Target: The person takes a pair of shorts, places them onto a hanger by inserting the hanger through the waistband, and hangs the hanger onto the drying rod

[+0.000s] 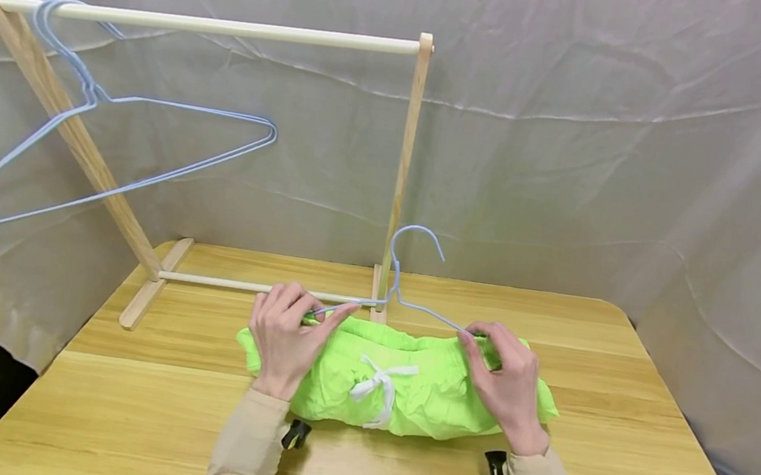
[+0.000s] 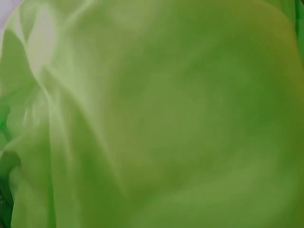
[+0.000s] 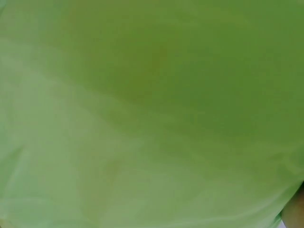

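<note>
A pair of neon green shorts (image 1: pixel 420 401) with a gathered waistband and a white drawstring bow (image 1: pixel 379 386) lies bunched near the table's middle. The hook of a light blue wire clothes hanger (image 1: pixel 396 275) rises above the waistband, and its lower part is hidden by the fabric. My left hand (image 1: pixel 286 337) pinches the hanger's left shoulder at the waistband; my right hand (image 1: pixel 502 375) pinches the right shoulder, with the thumb by the waistband. Green cloth (image 2: pixel 180 114) fills the left wrist view, blurred and close. Equally near, the fabric (image 3: pixel 142 128) covers almost all of the right wrist view.
Behind and to the left stands a wooden garment rack (image 1: pixel 405 153) with a white top rail (image 1: pixel 235 29). Light blue hangers (image 1: pixel 186 107) hang at the rail's left end. Grey curtains (image 1: pixel 578 135) surround the wooden table (image 1: pixel 608 471).
</note>
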Tool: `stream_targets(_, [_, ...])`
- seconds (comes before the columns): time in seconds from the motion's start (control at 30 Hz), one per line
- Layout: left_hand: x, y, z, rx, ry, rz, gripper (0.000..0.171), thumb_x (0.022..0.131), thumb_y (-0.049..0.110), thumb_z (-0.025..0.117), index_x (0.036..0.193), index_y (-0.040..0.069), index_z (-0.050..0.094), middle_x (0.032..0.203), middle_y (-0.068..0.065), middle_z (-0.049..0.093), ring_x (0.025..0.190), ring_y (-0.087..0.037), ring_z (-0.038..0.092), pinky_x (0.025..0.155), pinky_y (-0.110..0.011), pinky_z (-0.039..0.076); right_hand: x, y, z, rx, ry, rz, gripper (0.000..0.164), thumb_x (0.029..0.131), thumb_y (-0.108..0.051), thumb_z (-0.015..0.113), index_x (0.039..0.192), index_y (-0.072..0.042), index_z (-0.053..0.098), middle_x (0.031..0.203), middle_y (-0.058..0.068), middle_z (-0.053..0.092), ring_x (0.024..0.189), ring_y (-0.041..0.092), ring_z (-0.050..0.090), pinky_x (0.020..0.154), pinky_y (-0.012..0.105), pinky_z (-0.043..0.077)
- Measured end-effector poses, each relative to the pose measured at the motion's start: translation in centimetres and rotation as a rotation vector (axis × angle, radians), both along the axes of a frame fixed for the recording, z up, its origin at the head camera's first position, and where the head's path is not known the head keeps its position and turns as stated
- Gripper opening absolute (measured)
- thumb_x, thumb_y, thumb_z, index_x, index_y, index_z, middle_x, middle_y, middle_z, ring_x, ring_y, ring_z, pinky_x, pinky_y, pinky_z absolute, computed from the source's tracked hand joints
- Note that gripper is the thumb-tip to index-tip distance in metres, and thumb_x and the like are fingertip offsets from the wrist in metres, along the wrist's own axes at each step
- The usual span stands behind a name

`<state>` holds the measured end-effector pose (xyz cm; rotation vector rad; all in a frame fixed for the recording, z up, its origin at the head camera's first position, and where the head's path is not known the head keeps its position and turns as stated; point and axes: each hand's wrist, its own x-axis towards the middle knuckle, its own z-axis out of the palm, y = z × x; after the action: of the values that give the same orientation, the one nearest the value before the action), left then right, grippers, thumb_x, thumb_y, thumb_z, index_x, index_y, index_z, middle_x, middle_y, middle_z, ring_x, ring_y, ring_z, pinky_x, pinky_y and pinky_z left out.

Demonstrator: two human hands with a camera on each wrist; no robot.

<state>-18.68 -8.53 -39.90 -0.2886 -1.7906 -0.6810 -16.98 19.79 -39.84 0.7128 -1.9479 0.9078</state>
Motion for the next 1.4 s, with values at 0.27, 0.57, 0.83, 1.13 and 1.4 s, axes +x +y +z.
stream_targets(0.27, [0.1,-0.1,0.1,-0.019,-0.047,-0.108,0.063,0.092,0.060,0.057,0.061,0.005,0.060,0.069,-0.007,0.058,0.070,-0.024,0.054,0.071,-0.039,0.042,0.0,-0.2,0.1,-0.014,0.003,0.020,0.004,0.085,-0.001,0.073,0.087,0.001,0.070,0.072,0.011,0.070,0.057,0.012,0.058,0.058,0.014,0.046])
stream_targets(0.57, [0.5,0.2,0.4,-0.049,-0.047,-0.083,0.055,0.098,0.052,0.054,0.071,0.006,0.068,0.075,-0.005,0.061,0.061,-0.017,0.054,0.051,-0.027,0.041,0.1,-0.3,0.3,-0.035,0.010,0.022,0.008,0.087,-0.005,0.073,0.092,0.001,0.072,0.074,0.012,0.071,0.056,0.009,0.054,0.056,0.015,0.044])
stream_targets(0.83, [0.6,0.3,0.7,-0.049,0.000,-0.083,0.050,0.100,0.046,0.054,0.073,0.008,0.071,0.067,-0.004,0.070,0.058,-0.017,0.060,0.049,-0.025,0.043,0.2,-0.4,0.2,-0.060,-0.022,-0.043,0.015,0.086,-0.005,0.072,0.099,0.004,0.073,0.081,0.016,0.074,0.068,0.025,0.066,0.075,0.013,0.050])
stream_targets(1.13, [0.8,0.1,1.2,-0.032,0.020,-0.088,0.050,0.099,0.046,0.057,0.073,0.007,0.073,0.062,-0.005,0.070,0.055,-0.018,0.059,0.048,-0.026,0.042,0.2,-0.5,0.3,-0.084,0.003,-0.039,0.014,0.086,-0.005,0.072,0.097,0.005,0.072,0.077,0.015,0.072,0.069,0.018,0.062,0.073,0.015,0.046])
stream_targets(1.4, [1.0,0.0,1.7,-0.012,0.021,-0.087,0.051,0.099,0.046,0.057,0.072,0.006,0.073,0.061,-0.007,0.070,0.051,-0.019,0.060,0.046,-0.026,0.041,-0.2,-0.7,0.4,-0.111,0.068,-0.004,0.034,0.098,-0.026,0.064,0.100,0.007,0.070,0.085,0.020,0.073,0.077,0.020,0.064,0.086,0.015,0.046])
